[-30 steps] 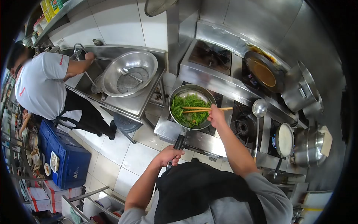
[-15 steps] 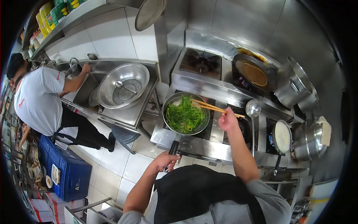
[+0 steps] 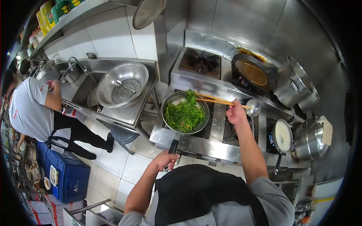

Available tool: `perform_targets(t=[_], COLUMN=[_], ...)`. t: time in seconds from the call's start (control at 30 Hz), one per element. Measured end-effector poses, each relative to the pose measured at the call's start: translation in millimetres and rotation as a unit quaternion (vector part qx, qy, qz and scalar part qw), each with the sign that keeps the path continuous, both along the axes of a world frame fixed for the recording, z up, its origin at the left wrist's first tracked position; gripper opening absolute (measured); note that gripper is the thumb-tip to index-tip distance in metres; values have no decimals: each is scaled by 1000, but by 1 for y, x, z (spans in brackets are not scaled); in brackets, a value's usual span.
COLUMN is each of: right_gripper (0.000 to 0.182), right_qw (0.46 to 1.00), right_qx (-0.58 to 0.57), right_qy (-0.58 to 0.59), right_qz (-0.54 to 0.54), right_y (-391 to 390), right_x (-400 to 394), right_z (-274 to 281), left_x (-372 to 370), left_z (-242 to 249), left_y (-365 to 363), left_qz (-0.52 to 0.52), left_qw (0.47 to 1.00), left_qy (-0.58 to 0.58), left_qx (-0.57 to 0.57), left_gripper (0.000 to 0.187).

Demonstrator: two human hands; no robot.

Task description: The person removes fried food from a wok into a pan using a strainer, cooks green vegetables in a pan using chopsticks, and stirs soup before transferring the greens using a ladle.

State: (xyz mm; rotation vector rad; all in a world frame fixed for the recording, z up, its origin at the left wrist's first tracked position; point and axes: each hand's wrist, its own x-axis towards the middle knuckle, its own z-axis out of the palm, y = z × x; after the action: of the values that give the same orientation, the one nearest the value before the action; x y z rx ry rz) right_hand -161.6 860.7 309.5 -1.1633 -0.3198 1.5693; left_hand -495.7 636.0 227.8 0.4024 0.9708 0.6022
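Observation:
My left hand (image 3: pixel 166 160) is closed round the black handle (image 3: pixel 174 146) of a frying pan (image 3: pixel 163 118) on the front left of the stove. Chopped green vegetables (image 3: pixel 184 116) fill the pan. My right hand (image 3: pixel 236 112) grips a pair of long wooden chopsticks (image 3: pixel 217 100) from the right side. Their tips are at the far edge of the pan, with a clump of greens (image 3: pixel 190 98) raised between or against them. Just beyond my right hand lies a steel ladle (image 3: pixel 253 108).
A second pan (image 3: pixel 283 136) with white contents sits over a blue flame at right. Behind are a dark wok (image 3: pixel 253 72) with brown liquid and tall steel pots (image 3: pixel 296 83). A big steel bowl (image 3: pixel 139 73) stands by the sink. A co-worker (image 3: pixel 32 107) stands at left.
My right hand has moved slightly up and right with the chopsticks, and a clump of greens is lifted higher. The co-worker has shifted left and drawn an arm back from the sink.

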Motion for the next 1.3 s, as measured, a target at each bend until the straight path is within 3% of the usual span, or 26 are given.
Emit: perform_targets(t=[0.23, 0.33, 0.4, 0.43, 0.5, 0.53, 0.57, 0.63, 0.77, 0.8, 0.83, 0.9, 1.07, 1.3], right_gripper=[18, 14, 15, 15, 23, 34, 34, 31, 31, 27, 27, 23, 18, 17], right_qw=[998, 992, 955, 955, 841, 778, 777, 795, 822, 936, 936, 973, 987, 994], right_qx=[19, 17, 64, 63, 170, 268, 269, 264, 210, 66, 66, -7, -115, -103], right_qy=[-54, -122, -290, -290, -511, -568, -568, -538, -518, -321, -319, -207, -30, 33], right_qz=[5, -9, 3, 2, 44, 24, 29, 92, 110, 130, 136, 103, 105, 33], right_y=[-1, 0, -4, -2, 8, -9, -15, -23, -7, -2, 1, 1, 0, -10], right_x=[14, 15, 13, 16, 23, -1, -22, -60, -130, -136, -140, -131, -90, -56], right_z=[-2, -1, 6, 1, -12, 15, 16, 12, -60, -67, -70, -77, -78, -56], left_x=[1, 2, 2, 3, 4, 5, 5, 6, 8, 8, 6, 6, 5, 3], left_z=[0, -1, -2, -1, 3, 4, 5, 0, -1, -3, -2, -1, 2, 11], left_y=[-1, -1, -2, -2, -1, -2, -3, -4, -4, -4, -3, -5, -4, -1], left_qz=[2, 5, 9, 6, 8, 8, 8, 13, 18, 19, 24, 10, 8, -8], left_qw=[1000, 1000, 1000, 1000, 1000, 1000, 1000, 1000, 1000, 1000, 1000, 1000, 1000, 1000], left_qy=[-1, -10, -20, -19, -20, -23, -25, -26, -17, -9, -7, -9, -7, 9], left_qx=[0, -7, -13, -13, -13, -11, -9, -7, -8, -8, -10, 3, 0, 0], left_gripper=[21, 21, 21, 21, 22, 22, 22, 23, 25, 25, 25, 25, 25, 24])
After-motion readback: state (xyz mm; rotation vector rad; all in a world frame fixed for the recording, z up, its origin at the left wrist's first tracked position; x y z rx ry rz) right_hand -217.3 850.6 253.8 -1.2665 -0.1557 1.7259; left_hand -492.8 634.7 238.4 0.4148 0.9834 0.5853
